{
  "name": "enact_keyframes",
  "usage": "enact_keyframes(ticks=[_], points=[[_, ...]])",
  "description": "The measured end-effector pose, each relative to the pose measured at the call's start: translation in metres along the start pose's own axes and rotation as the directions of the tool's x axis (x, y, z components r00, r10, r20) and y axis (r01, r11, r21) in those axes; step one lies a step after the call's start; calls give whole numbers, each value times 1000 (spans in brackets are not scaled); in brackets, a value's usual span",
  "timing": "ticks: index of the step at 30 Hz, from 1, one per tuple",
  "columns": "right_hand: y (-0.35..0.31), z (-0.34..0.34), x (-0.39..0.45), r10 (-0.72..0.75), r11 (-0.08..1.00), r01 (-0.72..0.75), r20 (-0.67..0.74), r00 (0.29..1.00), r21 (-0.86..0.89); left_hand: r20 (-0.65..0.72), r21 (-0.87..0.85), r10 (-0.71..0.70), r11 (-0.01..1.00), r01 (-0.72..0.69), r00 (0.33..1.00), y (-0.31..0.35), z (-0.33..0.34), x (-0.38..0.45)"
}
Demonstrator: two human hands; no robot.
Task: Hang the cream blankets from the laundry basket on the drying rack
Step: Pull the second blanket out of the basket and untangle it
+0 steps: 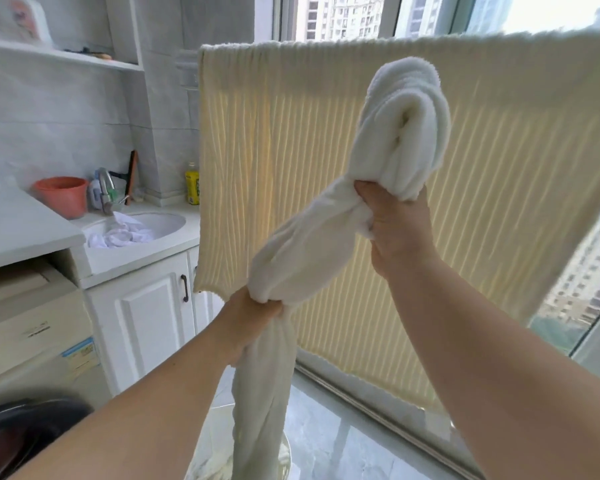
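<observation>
A bunched white-cream blanket (309, 244) stretches between both my hands like a thick rope. My right hand (392, 223) grips it high up, with a folded loop of cloth flopping over above the fist. Lower down, my left hand (253, 317) grips the same blanket, and its tail hangs down into the pale laundry basket (288, 455) at the bottom edge. Behind it a ribbed cream blanket (326, 161) hangs spread out in front of the window; the drying rack's bar under its top edge is hidden.
At left stand a white counter with a sink (167, 225) holding white cloth, an orange tub (63, 195), a yellow bottle (192, 183) and white cabinets (146, 313). A washing machine (32, 341) sits at lower left. Grey floor tiles (343, 427) lie below the window.
</observation>
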State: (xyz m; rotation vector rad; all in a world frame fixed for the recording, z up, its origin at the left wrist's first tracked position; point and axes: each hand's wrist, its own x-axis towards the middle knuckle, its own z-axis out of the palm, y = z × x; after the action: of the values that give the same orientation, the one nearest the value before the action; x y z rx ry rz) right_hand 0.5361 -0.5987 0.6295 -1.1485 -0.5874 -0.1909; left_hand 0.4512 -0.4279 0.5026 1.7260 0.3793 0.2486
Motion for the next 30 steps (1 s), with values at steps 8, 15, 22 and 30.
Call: enact_keyframes(ticks=[8,15,22,30], points=[[-81,-88,-62,-245,933,168,-221,944,-320,369,-268,420,902,-337,829,96,87,-75],[-169,-148,-88,-428,812,241,-261,865,-532,441,-167,424,905,-391,791,170,163,-134],[-272,-253,-65,-614,590,390,-79,786,-706,321,-129,528,847,-516,787,251,277,-173],[-387,-399,-10,-731,236,483,174,660,-843,202,-272,699,713,-646,686,352,425,-188]])
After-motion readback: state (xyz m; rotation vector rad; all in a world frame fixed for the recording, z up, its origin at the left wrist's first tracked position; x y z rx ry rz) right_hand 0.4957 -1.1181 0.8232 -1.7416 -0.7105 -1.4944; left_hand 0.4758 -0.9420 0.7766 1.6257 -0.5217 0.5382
